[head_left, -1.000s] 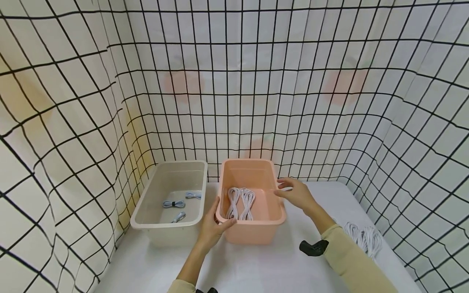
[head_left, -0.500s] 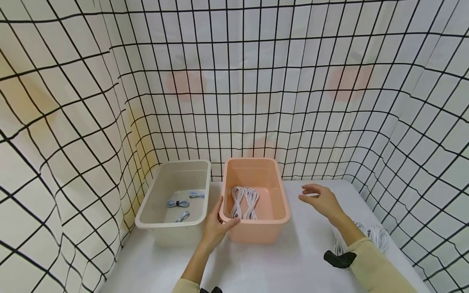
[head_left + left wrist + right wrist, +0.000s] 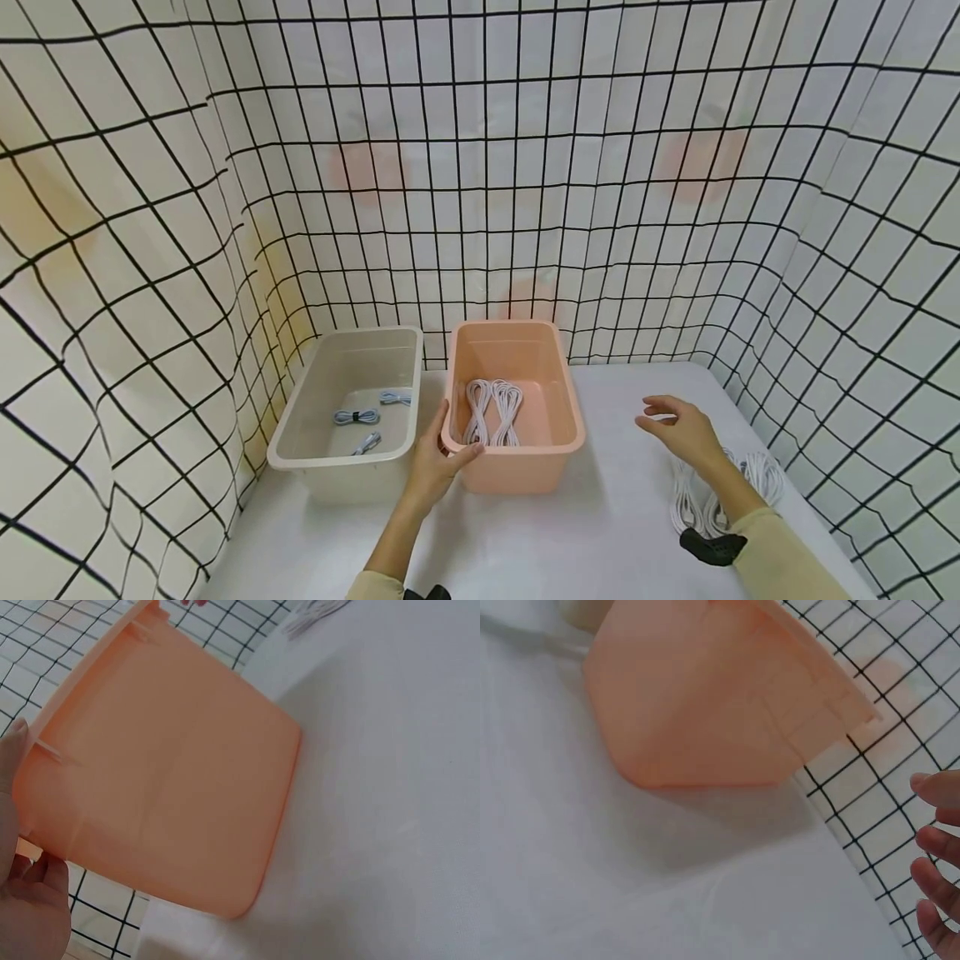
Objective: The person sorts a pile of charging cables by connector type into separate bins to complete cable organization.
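Note:
A peach plastic bin point(image 3: 517, 471) stands mid-table with two looped white cables point(image 3: 492, 412) in its left half. My left hand point(image 3: 432, 468) grips its near-left corner, thumb over the front rim and fingers along the left side. The left wrist view shows thumb and fingers around the bin's edge point(image 3: 82, 660). My right hand point(image 3: 681, 432) hovers right of the bin, fingers loosely bent, holding nothing. Close below that hand and forearm lie bundles of white cable point(image 3: 686, 504), partly hidden by the arm.
Left of the peach bin stands a beige bin point(image 3: 341, 471) holding several small light-blue cable bundles point(image 3: 356, 417). Black wire mesh point(image 3: 525, 208) encloses the white table point(image 3: 517, 550) at the back and both sides.
My right hand has left the peach bin's right rim and moved right and toward me, near the white cables. My left hand keeps its grip on the bin's corner.

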Motion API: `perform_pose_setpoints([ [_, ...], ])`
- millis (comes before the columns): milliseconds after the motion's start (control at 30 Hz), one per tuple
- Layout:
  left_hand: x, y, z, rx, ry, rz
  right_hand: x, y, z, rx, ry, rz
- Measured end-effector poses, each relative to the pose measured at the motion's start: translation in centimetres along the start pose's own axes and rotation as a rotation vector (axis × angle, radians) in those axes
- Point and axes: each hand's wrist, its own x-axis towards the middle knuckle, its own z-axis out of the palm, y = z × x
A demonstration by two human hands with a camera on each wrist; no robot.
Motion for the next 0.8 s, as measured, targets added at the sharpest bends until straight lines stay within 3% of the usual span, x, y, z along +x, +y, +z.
perform_pose_setpoints([
  [433,-0.2,0.0,0.4,-0.014,-0.001,-0.011,-3.7,7.4,1.1,-0.127,0.04,0.106],
  [667,-0.1,0.0,0.2,-0.01,-0.003,0.003,-5.5,10.6,2.7,-0.243,0.108,0.328],
  [800,0.0,0.0,0.1,-0.013,0.002,0.013,-5.8,11.3,4.0,-0.325,0.088,0.424],
])
